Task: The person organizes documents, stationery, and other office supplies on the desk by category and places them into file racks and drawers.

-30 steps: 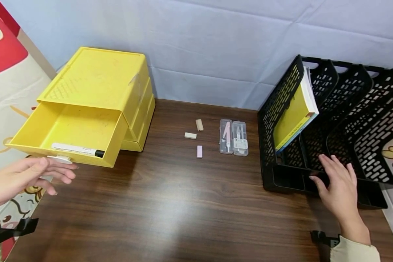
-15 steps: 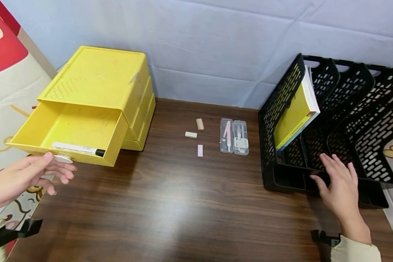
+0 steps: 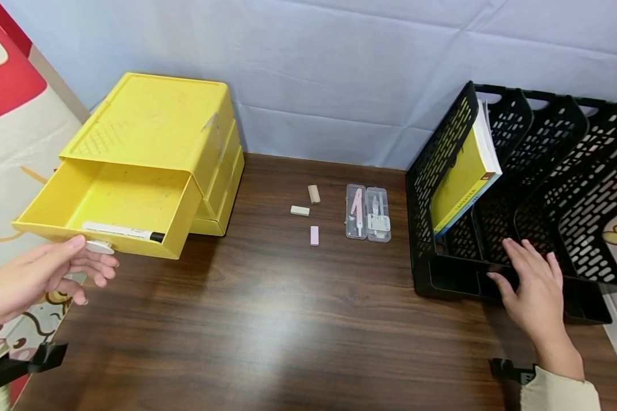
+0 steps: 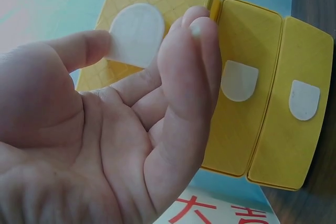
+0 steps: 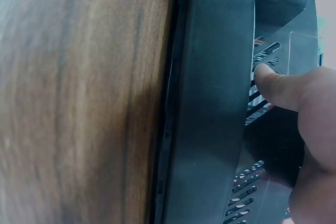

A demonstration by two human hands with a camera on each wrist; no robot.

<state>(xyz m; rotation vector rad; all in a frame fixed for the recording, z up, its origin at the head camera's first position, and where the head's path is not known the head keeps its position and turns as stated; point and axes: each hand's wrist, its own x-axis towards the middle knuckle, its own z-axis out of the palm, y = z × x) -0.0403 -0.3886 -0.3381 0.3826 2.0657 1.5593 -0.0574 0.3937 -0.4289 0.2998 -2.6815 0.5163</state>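
Observation:
At the left, a yellow drawer unit (image 3: 149,120) has its top drawer (image 3: 103,200) pulled out, with a white marker (image 3: 118,230) lying along the inside front. My left hand (image 3: 46,274) pinches the drawer's white handle (image 4: 137,34), thumb at one edge and a finger at the other; the remaining fingers stay loosely bent below. Over the front of a black file holder (image 3: 421,251) my right hand (image 3: 537,291) rests with relaxed, spread fingers. Its thumb (image 5: 273,85) touches the front part in the right wrist view. The fingertips are hidden there.
Several small items lie mid-table: a beige eraser (image 3: 313,194), a white eraser (image 3: 300,211), a pale purple eraser (image 3: 314,236) and an open clear compass case (image 3: 356,211). A yellow book (image 3: 460,182) leans in the holder's left slot. Pale cloth (image 3: 329,74) hangs behind.
My left thumb has shifted slightly up and right onto the white handle. The drawer stays pulled out, and my right hand keeps its place on the file holder.

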